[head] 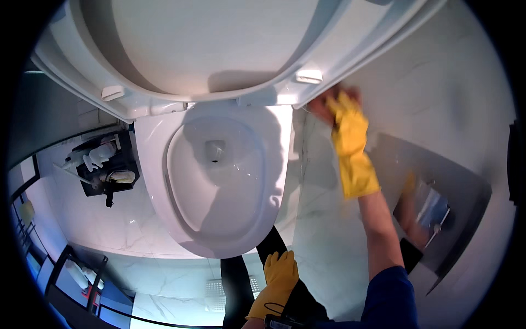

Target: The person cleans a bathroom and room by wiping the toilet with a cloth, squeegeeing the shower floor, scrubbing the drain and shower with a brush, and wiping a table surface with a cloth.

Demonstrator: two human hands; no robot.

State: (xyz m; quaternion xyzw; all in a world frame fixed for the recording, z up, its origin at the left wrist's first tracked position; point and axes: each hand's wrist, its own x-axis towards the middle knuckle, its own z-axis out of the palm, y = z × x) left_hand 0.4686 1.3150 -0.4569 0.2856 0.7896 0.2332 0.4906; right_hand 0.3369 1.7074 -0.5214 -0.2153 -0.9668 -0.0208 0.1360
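My right hand (349, 109), in a yellow rubber glove, reaches up beside the raised toilet seat, at its right hinge end. It presses a blurred reddish-brown cloth (318, 107) near the marbled wall. My left hand (281, 269), also in a yellow rubber glove, rests on my black-trousered leg at the bottom, its fingers slightly apart and holding nothing. Between my hands and the left side stands a white toilet bowl (222, 177), with a little water and a dark spot at its drain. The toilet seat (263, 92) and the lid (205, 41) are both up.
A black caddy (133, 156) with a white spray bottle (98, 156) and a brush-like thing stands on the floor at left. At right, a shiny metal holder (425, 205) is fixed to the wall. A black-framed rack (96, 283) with bottles stands at lower left.
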